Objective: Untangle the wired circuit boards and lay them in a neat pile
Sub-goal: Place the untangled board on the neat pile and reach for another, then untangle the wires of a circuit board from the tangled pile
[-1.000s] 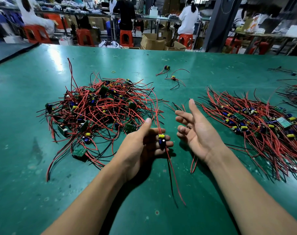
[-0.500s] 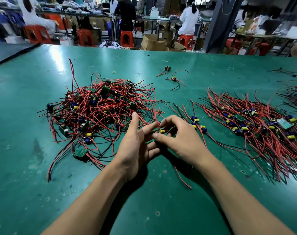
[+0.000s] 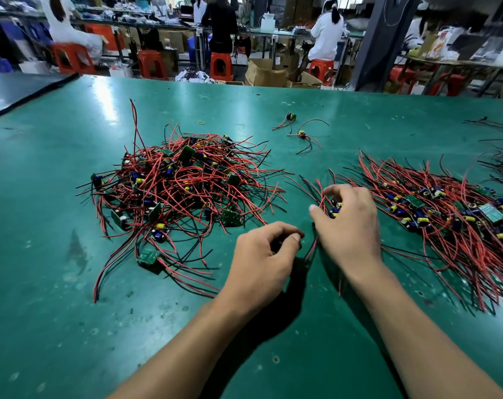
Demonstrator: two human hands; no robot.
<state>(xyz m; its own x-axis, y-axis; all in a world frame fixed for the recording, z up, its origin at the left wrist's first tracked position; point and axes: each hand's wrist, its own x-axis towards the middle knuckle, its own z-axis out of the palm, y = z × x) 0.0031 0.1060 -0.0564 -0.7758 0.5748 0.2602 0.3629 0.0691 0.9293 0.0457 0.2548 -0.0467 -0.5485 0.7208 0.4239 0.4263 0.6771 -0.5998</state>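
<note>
Laying step: right hand [image 3: 348,226] pinches board [image 3: 335,208] at neat pile [image 3: 445,217] edge, 2 o'clock. Left hand [image 3: 261,254] curled, hold unclear. Next: release, reach for tangle [image 3: 181,191], 10 o'clock.

- Tangled heap [image 3: 181,194]: small green boards, red and black wires knotted, mounded at left.
- Sorted pile [image 3: 445,220]: boards flat at right, wires roughly aligned.
- Two stray boards [image 3: 302,135] lie farther back, apart.
</note>
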